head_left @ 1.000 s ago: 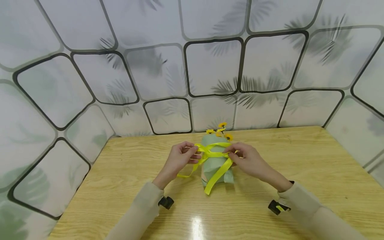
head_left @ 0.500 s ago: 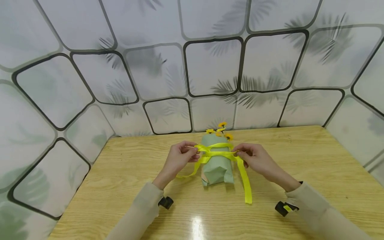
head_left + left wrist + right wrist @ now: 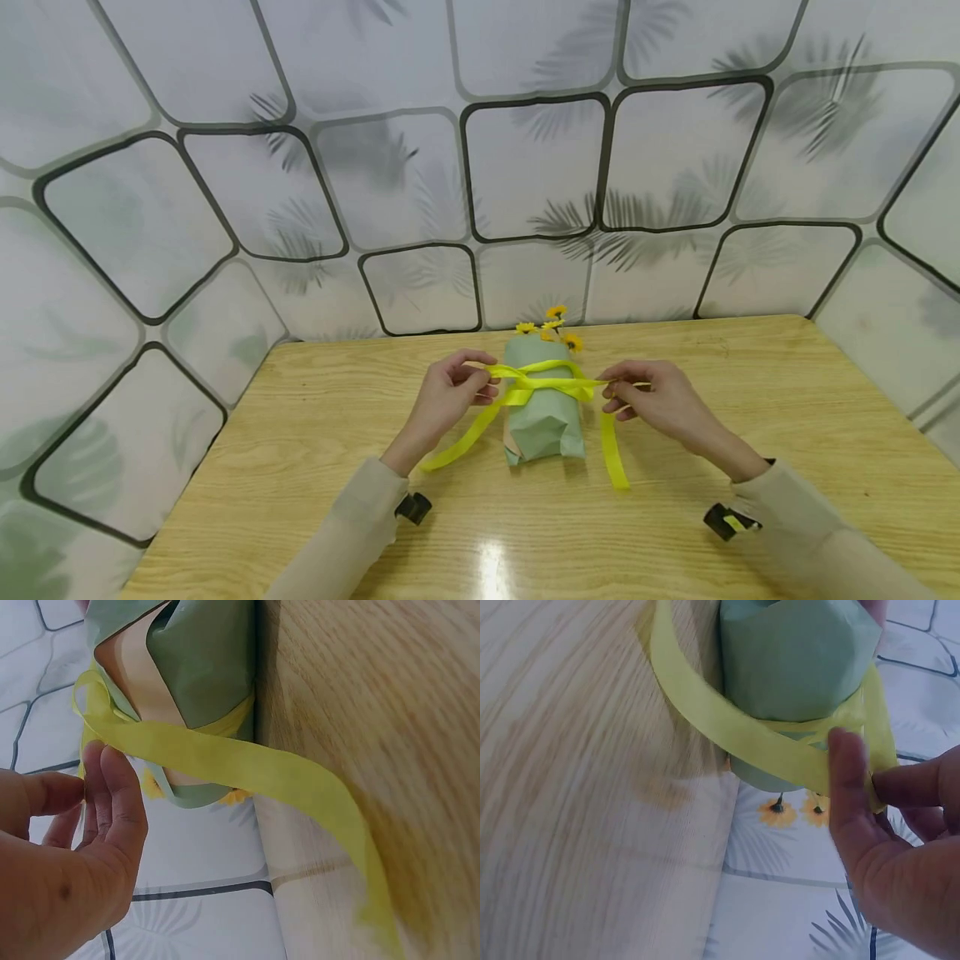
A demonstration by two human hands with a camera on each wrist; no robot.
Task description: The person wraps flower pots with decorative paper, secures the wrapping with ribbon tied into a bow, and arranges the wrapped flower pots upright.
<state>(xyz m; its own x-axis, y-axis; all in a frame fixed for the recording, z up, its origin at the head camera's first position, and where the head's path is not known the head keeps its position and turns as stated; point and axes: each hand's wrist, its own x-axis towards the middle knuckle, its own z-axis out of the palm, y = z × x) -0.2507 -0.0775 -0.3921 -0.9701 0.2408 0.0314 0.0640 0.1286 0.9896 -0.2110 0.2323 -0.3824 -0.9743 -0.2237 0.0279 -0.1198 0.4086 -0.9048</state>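
Note:
A small bouquet in pale green wrapping paper (image 3: 543,425) lies on the table, its yellow flowers (image 3: 557,323) sticking out at the far end. Around its middle runs a yellow ribbon (image 3: 551,384), crossed at the front. My left hand (image 3: 448,396) pinches the ribbon on the left side between thumb and fingers; a loose tail (image 3: 247,766) curves down to the tabletop. On the right, my right hand (image 3: 656,402) pinches another stretch of ribbon (image 3: 780,757), pulled out straight from the bouquet. That side's tail hangs below the fingers. A tan paper strip (image 3: 142,671) shows on the wrapping's side.
The wooden table (image 3: 300,517) spreads around the bouquet on all sides. Behind it stands a pale wall covering (image 3: 536,175) with dark rounded outlines and leaf prints. Black wrist cameras (image 3: 413,507) sit at both cuffs.
My right hand has moved to the right, drawing its ribbon taut away from the bouquet. The right tail swung from the bouquet's front to its right side. My left hand stays nearly still.

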